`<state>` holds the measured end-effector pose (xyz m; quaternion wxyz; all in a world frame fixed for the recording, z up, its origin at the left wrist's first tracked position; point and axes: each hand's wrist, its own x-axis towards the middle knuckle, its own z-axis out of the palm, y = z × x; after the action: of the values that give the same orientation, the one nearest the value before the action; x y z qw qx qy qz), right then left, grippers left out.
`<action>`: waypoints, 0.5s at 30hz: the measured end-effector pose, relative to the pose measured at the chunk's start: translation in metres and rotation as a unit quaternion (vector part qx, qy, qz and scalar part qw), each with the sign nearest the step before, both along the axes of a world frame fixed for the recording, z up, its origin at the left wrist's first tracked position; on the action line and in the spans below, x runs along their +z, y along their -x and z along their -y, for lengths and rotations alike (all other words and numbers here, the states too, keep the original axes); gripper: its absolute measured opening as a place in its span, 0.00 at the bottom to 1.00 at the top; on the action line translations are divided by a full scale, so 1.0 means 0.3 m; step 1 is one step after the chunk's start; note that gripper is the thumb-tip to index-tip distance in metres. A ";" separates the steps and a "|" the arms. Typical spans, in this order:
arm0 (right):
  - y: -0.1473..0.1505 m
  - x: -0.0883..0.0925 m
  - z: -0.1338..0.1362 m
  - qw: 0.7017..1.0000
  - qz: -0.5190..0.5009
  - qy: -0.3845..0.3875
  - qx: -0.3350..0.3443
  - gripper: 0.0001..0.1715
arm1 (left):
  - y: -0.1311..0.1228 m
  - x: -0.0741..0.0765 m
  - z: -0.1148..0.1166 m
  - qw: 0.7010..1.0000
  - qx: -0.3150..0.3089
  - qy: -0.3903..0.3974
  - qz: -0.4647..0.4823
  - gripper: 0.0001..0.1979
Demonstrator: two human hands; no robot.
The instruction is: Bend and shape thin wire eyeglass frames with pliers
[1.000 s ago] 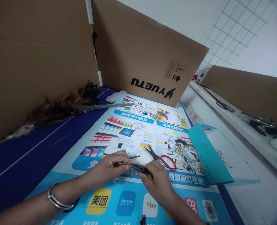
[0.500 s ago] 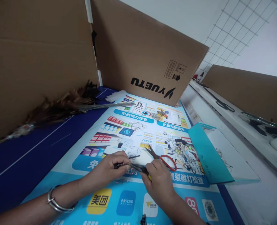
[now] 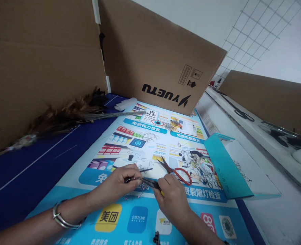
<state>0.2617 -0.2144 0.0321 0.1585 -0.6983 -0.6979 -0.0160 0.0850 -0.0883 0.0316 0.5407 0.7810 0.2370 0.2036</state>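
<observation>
My left hand (image 3: 120,179) is closed, its thumb and fingers pinching a small dark beaded wire piece (image 3: 128,179). Thin strands with tiny pinkish beads (image 3: 136,195) hang below those fingertips. In my right hand (image 3: 172,194) is a pair of needle-nose pliers (image 3: 152,183) with partly visible yellow handles. Their jaws point left and meet the piece at the left fingertips; the exact grip is too small to make out. Just beyond the right hand lie scissors (image 3: 183,176) with red handles, blades pointing up and left.
Tangled wire parts and black rings (image 3: 195,165) lie right of the scissors, near a roll of clear tape (image 3: 206,165). An open teal box (image 3: 225,166) stands at the right. Brown feathers (image 3: 66,110) lie at the left. A cardboard panel (image 3: 160,58) rises behind.
Both hands stay almost where they were, with the pliers still at the left fingertips. My right hand has shifted very slightly.
</observation>
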 end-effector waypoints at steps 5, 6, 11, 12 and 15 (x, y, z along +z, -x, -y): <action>0.000 -0.011 0.003 1.000 -0.002 -0.003 0.001 0.05 | 0.004 0.007 -0.002 1.000 -0.012 0.000 0.000 0.09; -0.001 -0.012 0.003 1.000 -0.001 -0.004 0.002 0.05 | 0.005 0.008 -0.002 1.000 -0.014 -0.002 0.000 0.09; -0.004 -0.012 0.005 1.000 -0.005 -0.005 0.003 0.06 | 0.006 0.009 -0.003 1.000 -0.023 -0.006 0.002 0.09; -0.004 -0.011 0.005 1.000 -0.011 -0.002 0.001 0.06 | 0.005 0.011 -0.002 1.000 -0.024 -0.004 0.003 0.09; -0.006 -0.013 0.003 0.999 -0.039 0.009 -0.003 0.07 | 0.004 0.015 -0.001 1.000 -0.027 0.011 0.007 0.09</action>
<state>0.2633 -0.2153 0.0281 0.1790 -0.7020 -0.6891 0.0175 0.0837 -0.0880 0.0360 0.5563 0.7797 0.2143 0.1917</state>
